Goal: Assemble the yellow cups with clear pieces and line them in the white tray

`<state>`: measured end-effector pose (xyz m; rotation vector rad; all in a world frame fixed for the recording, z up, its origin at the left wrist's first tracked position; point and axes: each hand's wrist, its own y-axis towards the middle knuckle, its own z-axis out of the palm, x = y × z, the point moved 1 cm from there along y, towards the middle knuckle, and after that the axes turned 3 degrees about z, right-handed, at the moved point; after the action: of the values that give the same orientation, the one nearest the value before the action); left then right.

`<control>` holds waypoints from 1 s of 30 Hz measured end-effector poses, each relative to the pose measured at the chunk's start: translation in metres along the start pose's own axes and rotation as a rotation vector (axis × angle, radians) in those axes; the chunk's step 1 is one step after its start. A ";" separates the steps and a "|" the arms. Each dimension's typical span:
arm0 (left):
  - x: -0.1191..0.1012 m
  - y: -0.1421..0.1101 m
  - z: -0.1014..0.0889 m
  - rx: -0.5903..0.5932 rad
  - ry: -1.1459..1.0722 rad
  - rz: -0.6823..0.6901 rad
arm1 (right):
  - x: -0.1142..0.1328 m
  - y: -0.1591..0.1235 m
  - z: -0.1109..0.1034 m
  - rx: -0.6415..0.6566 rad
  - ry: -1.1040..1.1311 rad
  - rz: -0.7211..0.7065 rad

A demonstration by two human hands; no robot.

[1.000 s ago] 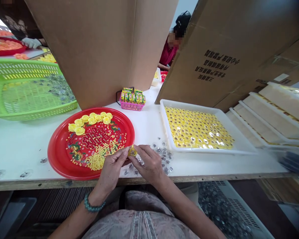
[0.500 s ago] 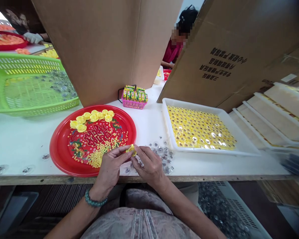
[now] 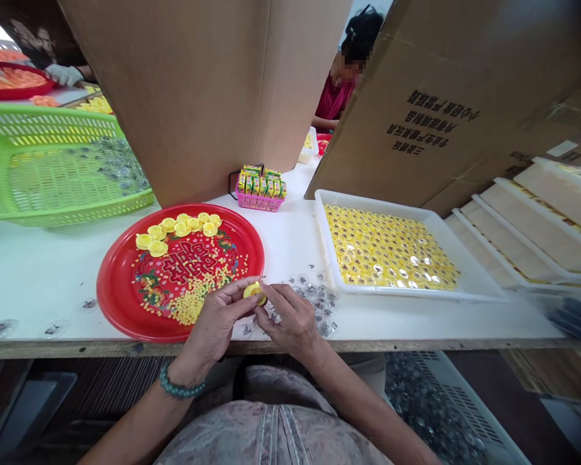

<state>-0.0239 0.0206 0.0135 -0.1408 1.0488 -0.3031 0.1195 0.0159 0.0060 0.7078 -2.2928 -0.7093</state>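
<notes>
My left hand (image 3: 217, 323) pinches a small round yellow plastic piece (image 3: 253, 292) between thumb and fingers, over the right front edge of the red tray. Closed around the piece's right side are the fingertips of my right hand (image 3: 293, 321). Similar yellow cup-like pieces (image 3: 181, 228) line the back of the red tray (image 3: 113, 278), and small yellow pellets (image 3: 190, 303) lie scattered toward its front. Beside and partly behind my right hand are several clear round pieces with dark centres (image 3: 317, 297). My fingers cover part of the held piece.
At right stands a white tray (image 3: 481, 294) filled with rows of yellow pieces (image 3: 387, 248), with stacked trays (image 3: 518, 226) beyond. A pink basket (image 3: 260, 203) of small boxes sits behind. Cardboard sheets (image 3: 193, 97) wall the back; a green basket (image 3: 68, 210) is left. Co-workers sit beyond.
The yellow piece has turned slightly between my fingers, so more of its face shows. My left wrist has shifted a little to the left. The trays look the same.
</notes>
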 end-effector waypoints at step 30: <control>0.009 -0.001 -0.003 -0.053 0.011 0.020 | 0.005 0.004 0.001 0.046 0.127 0.192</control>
<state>-0.0224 0.0173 0.0048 -0.1767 1.0693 -0.2580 0.1142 0.0156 0.0102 0.5279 -2.2291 -0.5098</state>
